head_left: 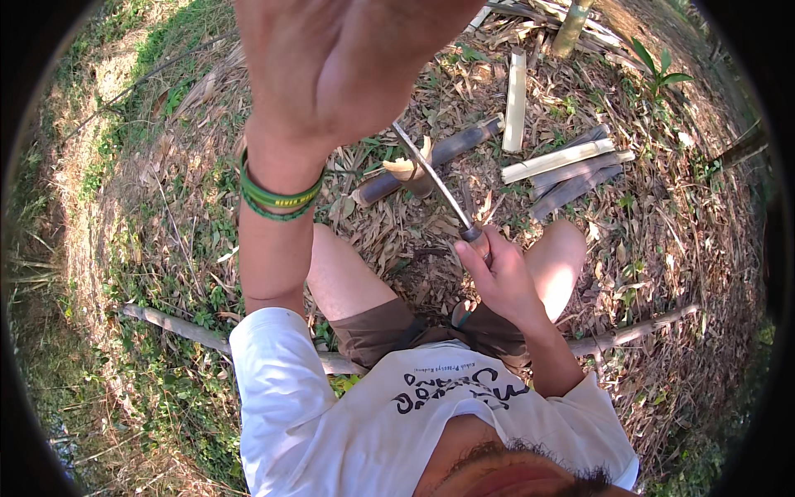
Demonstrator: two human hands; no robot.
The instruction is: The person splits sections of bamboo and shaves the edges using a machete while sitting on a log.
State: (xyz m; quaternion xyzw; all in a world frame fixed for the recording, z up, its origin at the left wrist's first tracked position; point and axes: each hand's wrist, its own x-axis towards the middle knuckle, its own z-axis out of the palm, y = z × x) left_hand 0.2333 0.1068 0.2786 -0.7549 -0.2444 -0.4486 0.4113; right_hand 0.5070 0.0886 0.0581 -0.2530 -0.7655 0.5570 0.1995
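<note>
My right hand (507, 280) is wrapped round the short dark handle of a long-bladed knife (437, 180), in front of my right knee. Its narrow blade points up and to the left, and the far end passes out of sight beside my left hand (344, 70). That hand is raised very close to the camera; its fingers lie beyond the upper edge, so whether it grips anything is hidden. Under the blade, a dark bamboo length (464, 147) lies on the ground with a pale, broken bamboo piece (408, 169) against it.
Split bamboo strips (571, 157) are stacked at the right, and a pale slat (514, 103) lies beyond the dark length. A thick stem (572, 31) stands at the back among more strips. Dry leaves cover the ground. A long pole (178, 325) runs behind my legs.
</note>
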